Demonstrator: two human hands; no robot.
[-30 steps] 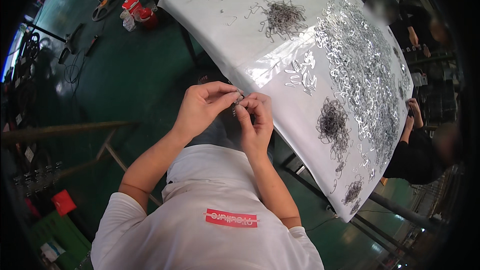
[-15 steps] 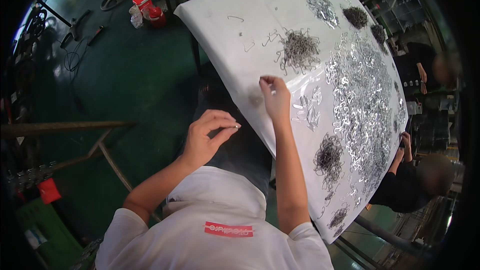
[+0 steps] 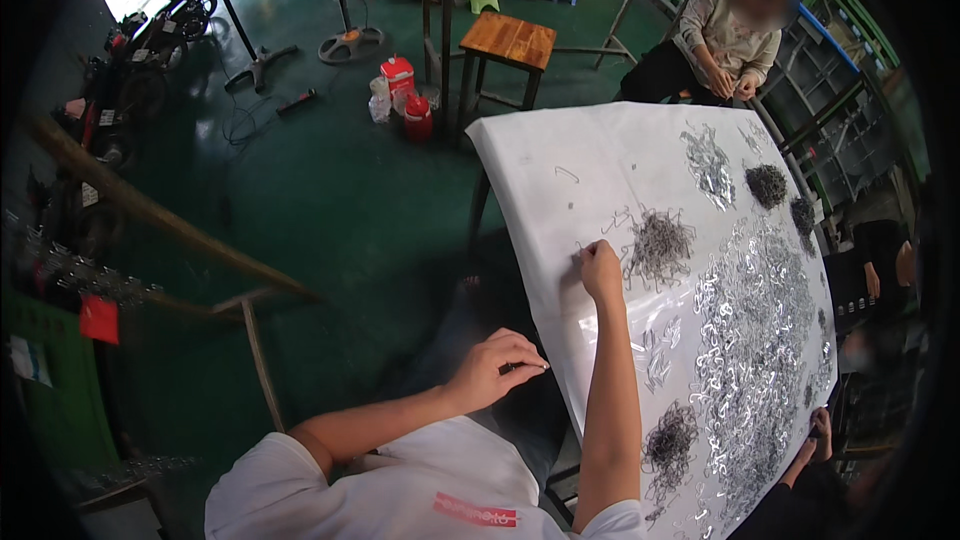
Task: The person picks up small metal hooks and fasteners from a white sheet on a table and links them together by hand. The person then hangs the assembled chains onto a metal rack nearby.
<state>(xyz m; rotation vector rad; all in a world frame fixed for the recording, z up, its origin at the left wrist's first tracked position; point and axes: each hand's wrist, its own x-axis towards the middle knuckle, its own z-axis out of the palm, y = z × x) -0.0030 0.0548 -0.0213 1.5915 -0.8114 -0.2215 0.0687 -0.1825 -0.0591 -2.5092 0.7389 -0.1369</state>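
Note:
My left hand [image 3: 500,370] hovers off the near edge of the white-covered table [image 3: 600,145]. Its thumb and fingers pinch a small shiny metal piece [image 3: 545,367], too small to name. Over the table top, my right hand [image 3: 603,272] is closed with its fingertips down at the surface. A thin bit of wire shows at those fingertips; the rest is hidden. Just right of this hand lies a pile of dark bent wire hooks [image 3: 660,248]. One loose wire hook [image 3: 567,175] lies farther off. Bright flat metal pieces [image 3: 655,352] are scattered beside my right forearm.
A broad spread of shiny metal hooks [image 3: 755,360] covers the right of the table, with dark piles [image 3: 668,445] around it. A person [image 3: 735,35] sits at the far end. Beyond the table stand a wooden stool [image 3: 508,42] and a red jug [image 3: 418,118].
My view has tilted up, showing the stool and the seated person. My right hand has moved forward along the table and down to its surface. The left hand keeps its pinch.

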